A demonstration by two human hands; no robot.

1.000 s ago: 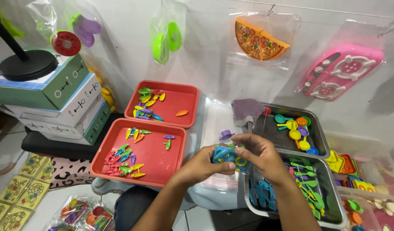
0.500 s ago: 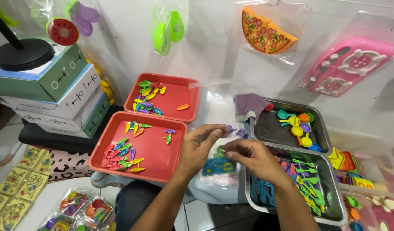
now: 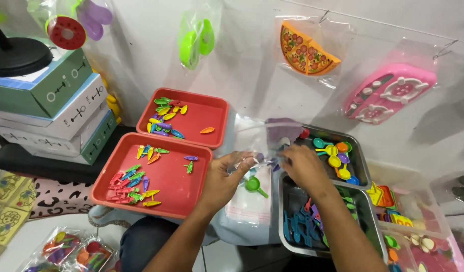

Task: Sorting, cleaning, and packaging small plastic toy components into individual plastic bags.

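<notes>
My left hand [image 3: 226,176] and my right hand [image 3: 303,168] each pinch the top edge of a clear plastic bag [image 3: 249,209] that lies between them over my lap. A small green toy ladle [image 3: 253,185] shows through the bag just below my fingers. Left of my left hand sits a red tray [image 3: 176,196] with small coloured toy pieces. My right hand hovers over the edge of a metal tray [image 3: 292,242] of blue and green toy cutlery.
A second red tray [image 3: 211,113] with coloured pieces sits behind the first. Another metal tray [image 3: 360,161] holds coloured toy spoons. Stacked boxes [image 3: 55,111] stand at the left. Bagged toys hang on the wall, including a toy pizza [image 3: 305,48] and a pink toy [image 3: 388,93].
A second ago both hands held a cluster of blue and green toy pieces. Now they grip the bag's top edge, with a green ladle inside the bag.
</notes>
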